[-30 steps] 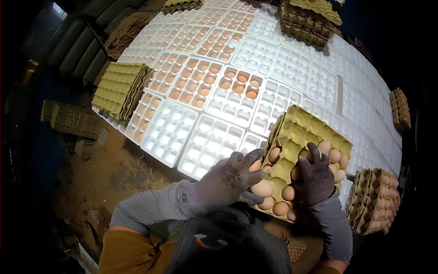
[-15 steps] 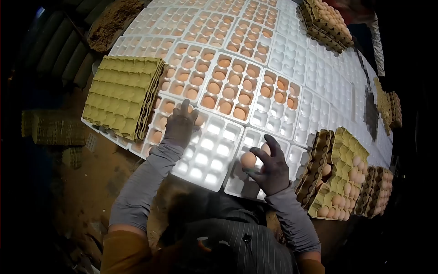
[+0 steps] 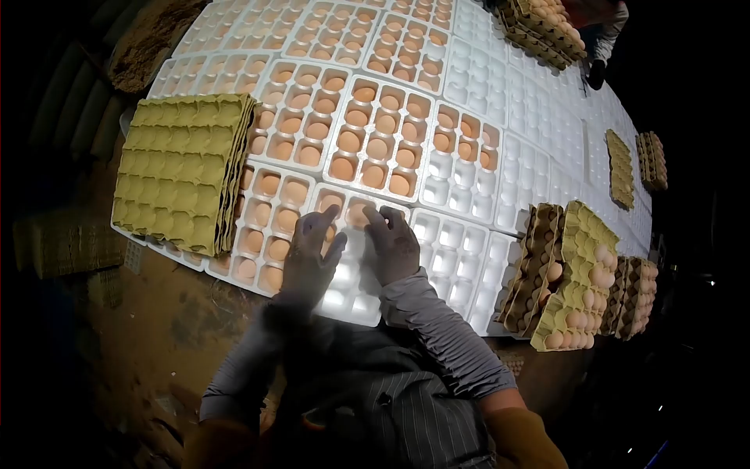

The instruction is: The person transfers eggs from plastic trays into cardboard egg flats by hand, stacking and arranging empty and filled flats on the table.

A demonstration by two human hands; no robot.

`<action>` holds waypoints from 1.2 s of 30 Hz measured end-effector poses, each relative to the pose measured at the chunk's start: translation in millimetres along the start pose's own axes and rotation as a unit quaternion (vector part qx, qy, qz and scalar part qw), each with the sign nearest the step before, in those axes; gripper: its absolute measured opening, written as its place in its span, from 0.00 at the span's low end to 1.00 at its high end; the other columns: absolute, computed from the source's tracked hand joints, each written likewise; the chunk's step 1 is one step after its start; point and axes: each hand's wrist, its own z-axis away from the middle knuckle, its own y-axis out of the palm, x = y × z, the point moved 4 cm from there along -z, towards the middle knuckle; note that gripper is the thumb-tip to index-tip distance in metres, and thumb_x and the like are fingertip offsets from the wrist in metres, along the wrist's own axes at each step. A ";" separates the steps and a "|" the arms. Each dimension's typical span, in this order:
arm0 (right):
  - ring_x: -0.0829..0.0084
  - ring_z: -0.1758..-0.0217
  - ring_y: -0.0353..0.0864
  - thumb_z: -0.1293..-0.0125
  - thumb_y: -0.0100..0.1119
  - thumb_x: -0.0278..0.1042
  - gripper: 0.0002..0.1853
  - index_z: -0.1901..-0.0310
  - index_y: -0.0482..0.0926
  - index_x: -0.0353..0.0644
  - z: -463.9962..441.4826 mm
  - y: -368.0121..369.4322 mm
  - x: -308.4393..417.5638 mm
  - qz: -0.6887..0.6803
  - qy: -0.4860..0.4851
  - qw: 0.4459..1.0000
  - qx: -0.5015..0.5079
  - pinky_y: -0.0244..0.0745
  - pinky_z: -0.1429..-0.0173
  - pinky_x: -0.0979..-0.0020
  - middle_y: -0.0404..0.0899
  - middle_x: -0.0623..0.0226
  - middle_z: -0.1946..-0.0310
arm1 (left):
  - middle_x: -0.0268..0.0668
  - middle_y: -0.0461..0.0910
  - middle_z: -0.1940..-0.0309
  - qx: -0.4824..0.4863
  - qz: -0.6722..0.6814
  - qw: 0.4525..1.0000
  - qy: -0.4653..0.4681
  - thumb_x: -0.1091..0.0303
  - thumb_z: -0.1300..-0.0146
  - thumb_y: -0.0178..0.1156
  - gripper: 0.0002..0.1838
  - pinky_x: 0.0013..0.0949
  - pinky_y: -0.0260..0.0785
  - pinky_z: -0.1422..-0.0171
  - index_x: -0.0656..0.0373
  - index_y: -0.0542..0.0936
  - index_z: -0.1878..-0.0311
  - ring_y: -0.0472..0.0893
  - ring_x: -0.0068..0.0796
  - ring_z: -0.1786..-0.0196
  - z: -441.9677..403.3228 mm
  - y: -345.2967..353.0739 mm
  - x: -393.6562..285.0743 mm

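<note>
My gloved left hand (image 3: pixel 309 254) is over the near white tray (image 3: pixel 351 309), fingers and thumb apart. An egg shows between them, seemingly lying in the tray. Beside it, my gloved right hand (image 3: pixel 392 246) reaches into the same tray's upper part with its fingers spread and bent down; no egg shows in its grip, though its palm is hidden. One egg (image 3: pixel 358 213) lies just left of its fingertips. The tray's lower cells hold no eggs. Left of my hands, another white tray holds brown eggs (image 3: pixel 278 249).
A stack of yellow egg cartons (image 3: pixel 176 168) stands at left. At right, a yellow carton with eggs (image 3: pixel 582 273) leans beside brown cartons (image 3: pixel 531 270). More white trays spread beyond. A co-worker's dark-gloved hand (image 3: pixel 596 74) is near stacked cartons (image 3: pixel 539 31) at top right.
My right hand has moved left with its eggs and let them go at the near tray. My left hand has shifted slightly down in the view. The co-worker's hand has come into view.
</note>
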 end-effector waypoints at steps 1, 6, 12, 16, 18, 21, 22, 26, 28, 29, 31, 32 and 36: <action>0.55 0.53 0.76 0.39 0.61 0.32 0.26 0.38 0.72 0.45 6.8 5.9 0.5 0.025 -0.003 1.000 -0.008 0.75 0.54 0.55 0.72 0.58 0.50 | 0.43 0.73 0.49 -0.049 0.047 0.997 0.026 0.66 0.35 0.63 0.27 0.39 0.75 0.44 0.53 0.72 0.33 0.77 0.44 0.46 3.3 7.6 -3.0; 0.54 0.43 0.71 0.39 0.57 0.29 0.34 0.29 0.64 0.44 31.9 1.4 -2.8 -0.036 0.019 0.998 -0.041 0.68 0.41 0.56 0.72 0.56 0.45 | 0.46 0.69 0.36 -0.034 -0.124 0.979 0.158 0.71 0.34 0.59 0.30 0.59 0.51 0.23 0.56 0.66 0.28 0.67 0.48 0.31 5.9 66.1 4.7; 0.55 0.42 0.76 0.32 0.58 0.31 0.25 0.34 0.70 0.46 105.5 -97.2 -14.0 -0.184 0.105 0.976 -0.055 0.73 0.38 0.56 0.75 0.57 0.44 | 0.44 0.73 0.37 -0.045 0.008 0.988 0.148 0.73 0.35 0.61 0.27 0.57 0.56 0.25 0.59 0.71 0.32 0.68 0.48 0.31 -9.6 82.0 -45.7; 0.61 0.51 0.81 0.39 0.67 0.29 0.20 0.44 0.79 0.46 165.0 -169.1 -17.5 -0.088 0.014 0.987 -0.136 0.79 0.47 0.61 0.80 0.63 0.53 | 0.42 0.80 0.46 0.101 0.116 0.910 0.386 0.74 0.40 0.66 0.21 0.48 0.69 0.35 0.56 0.79 0.43 0.77 0.49 0.41 -7.1 103.9 -221.4; 0.62 0.53 0.82 0.40 0.68 0.29 0.19 0.46 0.80 0.46 185.7 -221.4 -18.5 -0.033 -0.040 0.985 -0.166 0.80 0.49 0.62 0.81 0.64 0.55 | 0.40 0.80 0.49 0.178 0.143 0.886 0.403 0.72 0.41 0.67 0.19 0.47 0.70 0.37 0.56 0.80 0.45 0.78 0.48 0.43 5.2 133.2 -282.9; 0.63 0.56 0.82 0.42 0.69 0.30 0.18 0.49 0.81 0.45 242.5 -322.7 -57.5 0.014 0.023 0.980 -0.195 0.80 0.54 0.63 0.81 0.64 0.59 | 0.41 0.80 0.54 0.222 0.097 0.840 0.486 0.66 0.44 0.69 0.21 0.49 0.67 0.35 0.57 0.79 0.46 0.75 0.49 0.43 40.2 191.7 -366.9; 0.63 0.56 0.82 0.43 0.69 0.30 0.18 0.50 0.81 0.44 245.7 -349.2 -69.1 0.063 0.020 0.970 -0.232 0.79 0.55 0.63 0.81 0.65 0.59 | 0.42 0.79 0.55 0.268 0.052 0.833 0.480 0.62 0.47 0.70 0.25 0.51 0.65 0.34 0.59 0.78 0.46 0.75 0.50 0.43 46.0 205.9 -368.5; 0.61 0.48 0.79 0.41 0.67 0.37 0.16 0.51 0.80 0.44 244.1 -396.6 -140.6 0.090 0.039 0.971 -0.220 0.73 0.42 0.59 0.80 0.67 0.58 | 0.43 0.77 0.53 0.191 -0.081 0.821 0.532 0.65 0.36 0.66 0.18 0.49 0.73 0.43 0.59 0.79 0.45 0.78 0.45 0.48 80.8 203.6 -375.7; 0.58 0.43 0.76 0.39 0.64 0.40 0.16 0.51 0.80 0.45 226.8 -386.1 -171.9 0.100 -0.020 0.980 -0.173 0.62 0.28 0.51 0.79 0.69 0.60 | 0.46 0.77 0.44 0.187 -0.103 0.821 0.529 0.72 0.34 0.65 0.17 0.45 0.77 0.46 0.58 0.80 0.42 0.80 0.45 0.48 86.2 198.0 -384.0; 0.57 0.44 0.74 0.39 0.62 0.42 0.15 0.53 0.80 0.47 217.7 -372.0 -183.1 0.151 -0.098 0.966 -0.186 0.56 0.24 0.48 0.78 0.69 0.62 | 0.45 0.79 0.47 0.173 -0.086 0.823 0.534 0.76 0.39 0.68 0.19 0.43 0.77 0.48 0.60 0.81 0.44 0.81 0.44 0.50 91.8 195.5 -391.3; 0.56 0.49 0.75 0.44 0.62 0.41 0.13 0.58 0.80 0.48 199.4 -322.3 -214.1 0.177 -0.142 0.974 -0.026 0.55 0.23 0.43 0.76 0.66 0.65 | 0.43 0.79 0.48 0.210 0.012 0.893 0.398 0.80 0.41 0.69 0.20 0.39 0.76 0.47 0.62 0.81 0.45 0.80 0.39 0.52 97.4 198.8 -376.0; 0.58 0.49 0.75 0.47 0.62 0.40 0.13 0.59 0.79 0.48 194.7 -310.5 -220.0 0.156 -0.155 0.974 -0.048 0.57 0.25 0.43 0.75 0.66 0.66 | 0.42 0.78 0.48 0.224 -0.014 0.880 0.419 0.82 0.41 0.68 0.21 0.38 0.75 0.46 0.63 0.80 0.43 0.79 0.36 0.52 97.9 193.6 -384.4; 0.57 0.53 0.77 0.47 0.64 0.41 0.11 0.64 0.81 0.46 194.7 -347.3 -210.2 -0.002 -0.074 0.993 -0.096 0.69 0.39 0.50 0.77 0.61 0.67 | 0.47 0.76 0.42 0.300 0.244 0.922 0.010 0.69 0.29 0.59 0.20 0.37 0.71 0.40 0.70 0.75 0.38 0.76 0.36 0.46 87.0 185.1 -375.5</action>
